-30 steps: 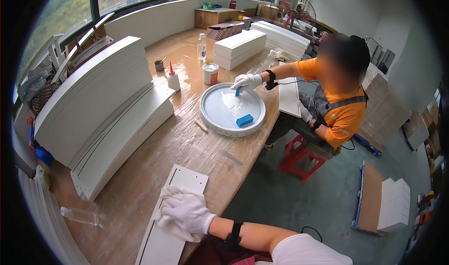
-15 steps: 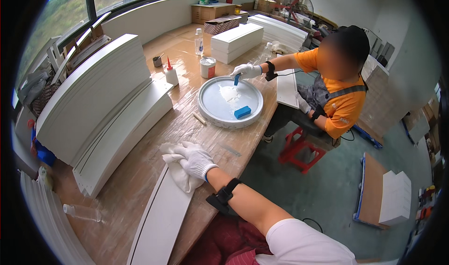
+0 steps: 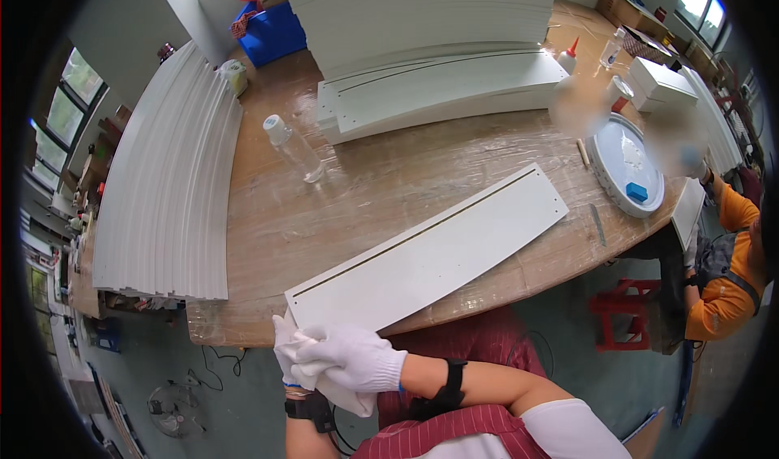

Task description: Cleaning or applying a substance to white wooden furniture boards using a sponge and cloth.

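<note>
A long white panel with a dark groove along its far edge lies slanted on the table. At its near left end my two white-gloved hands are together. My right hand is closed on a white cloth, which hangs below it past the table edge. My left hand is pressed against the same bunched cloth, its fingers curled and partly hidden by the right hand. Whether the left fingers also touch the panel's corner, I cannot tell.
Stacked white panels stand at the back, and a row of curved white panels on the left. A clear bottle stands between them. Rightward are a round pail lid with a blue block and a co-worker in orange.
My view has swung left. My right hand has carried the cloth from the panel's far end to its near left end, where my left hand has come into view.
</note>
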{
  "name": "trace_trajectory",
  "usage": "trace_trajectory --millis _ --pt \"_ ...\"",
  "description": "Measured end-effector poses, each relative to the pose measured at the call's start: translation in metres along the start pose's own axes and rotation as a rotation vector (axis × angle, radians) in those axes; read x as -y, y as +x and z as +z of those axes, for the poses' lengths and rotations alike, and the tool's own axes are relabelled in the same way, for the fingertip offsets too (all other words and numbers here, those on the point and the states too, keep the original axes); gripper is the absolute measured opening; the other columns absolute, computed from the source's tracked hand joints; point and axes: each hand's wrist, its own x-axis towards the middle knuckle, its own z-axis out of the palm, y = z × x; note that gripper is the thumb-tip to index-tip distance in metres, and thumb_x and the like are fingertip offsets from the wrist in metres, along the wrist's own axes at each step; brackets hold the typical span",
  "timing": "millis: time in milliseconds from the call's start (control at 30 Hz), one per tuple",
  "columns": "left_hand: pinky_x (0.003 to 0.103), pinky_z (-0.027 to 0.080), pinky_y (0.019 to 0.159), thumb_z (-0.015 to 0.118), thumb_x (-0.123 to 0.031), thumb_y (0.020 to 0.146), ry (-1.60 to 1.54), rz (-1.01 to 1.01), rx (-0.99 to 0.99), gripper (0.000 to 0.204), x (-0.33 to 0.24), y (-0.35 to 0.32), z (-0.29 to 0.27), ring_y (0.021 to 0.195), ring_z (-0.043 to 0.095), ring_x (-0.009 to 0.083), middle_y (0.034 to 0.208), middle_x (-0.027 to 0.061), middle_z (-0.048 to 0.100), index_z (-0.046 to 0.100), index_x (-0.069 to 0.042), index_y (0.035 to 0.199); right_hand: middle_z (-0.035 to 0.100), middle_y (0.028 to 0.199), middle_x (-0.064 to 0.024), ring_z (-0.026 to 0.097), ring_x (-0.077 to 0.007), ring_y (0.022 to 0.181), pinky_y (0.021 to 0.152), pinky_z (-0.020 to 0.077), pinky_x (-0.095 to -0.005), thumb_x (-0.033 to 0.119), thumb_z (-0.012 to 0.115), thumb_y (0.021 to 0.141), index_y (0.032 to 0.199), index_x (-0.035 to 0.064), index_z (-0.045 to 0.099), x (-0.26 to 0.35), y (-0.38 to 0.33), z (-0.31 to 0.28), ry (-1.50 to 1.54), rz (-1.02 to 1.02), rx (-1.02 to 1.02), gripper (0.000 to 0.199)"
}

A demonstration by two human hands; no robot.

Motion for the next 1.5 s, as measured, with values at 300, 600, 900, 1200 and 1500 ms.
trace_trajectory --millis 300,600,900,1200,1500 --pt "0.048 0.034 0.116 0.023 -0.072 0.098 -0.332 0.159 -0.060 0.094 0.000 -0.007 0.014 0.141 0.040 0.0347 0.154 0.0206 0.038 0.023 0.003 0.155 0.058 0.132 -0.0250 0.057 -0.0411 0.121 0.100 0.0475 -0.0487 0.024 0.069 0.083 0.132 0.0076 0.062 -0.101 -0.085 -0.185 -1.181 0.484 -0.728 0.053" --pt "0.047 0.038 0.113 0.021 -0.075 0.097 -0.275 0.151 -0.282 0.094 0.005 -0.019 -0.019 0.132 0.049 0.0335 0.152 0.0191 0.041 0.026 -0.002 0.156 0.063 0.111 -0.0161 0.063 -0.0372 0.096 0.084 0.0514 -0.0473 0.019 0.059 0.089 0.114 0.0140 0.069 0.016 0.053 0.043 -0.472 0.009 0.147 0.027" --pt "0.041 0.046 0.107 0.042 -0.014 0.104 0.071 0.128 -0.158 0.052 -0.004 -0.009 0.024 0.127 0.055 0.0268 0.142 0.0166 0.051 0.031 0.003 0.151 0.060 0.121 -0.0221 0.062 -0.0353 0.106 0.092 0.0511 -0.0440 0.019 0.063 0.088 0.118 -0.0028 0.063 -0.077 -0.072 -0.182 -0.723 0.556 -0.764 0.037" --pt "0.036 0.048 0.102 0.045 -0.006 0.099 0.250 0.119 -0.244 0.047 -0.005 0.002 0.003 0.119 0.059 0.0231 0.133 0.0149 0.057 0.042 0.005 0.144 0.060 0.112 -0.0162 0.062 -0.0350 0.095 0.081 0.0536 -0.0450 0.021 0.058 0.090 0.111 0.0122 0.064 -0.009 0.030 -0.010 -0.633 0.078 0.017 0.024" --pt "0.038 0.040 0.111 0.057 -0.003 0.092 1.207 0.214 -0.418 0.063 -0.050 0.026 0.014 0.131 0.051 0.0277 0.145 0.0217 0.048 0.035 0.004 0.150 0.065 0.119 -0.0173 0.060 -0.0396 0.100 0.088 0.0497 -0.0483 0.015 0.065 0.083 0.107 0.0130 0.071 -0.110 -0.177 -0.248 -1.136 0.745 -1.005 0.025"
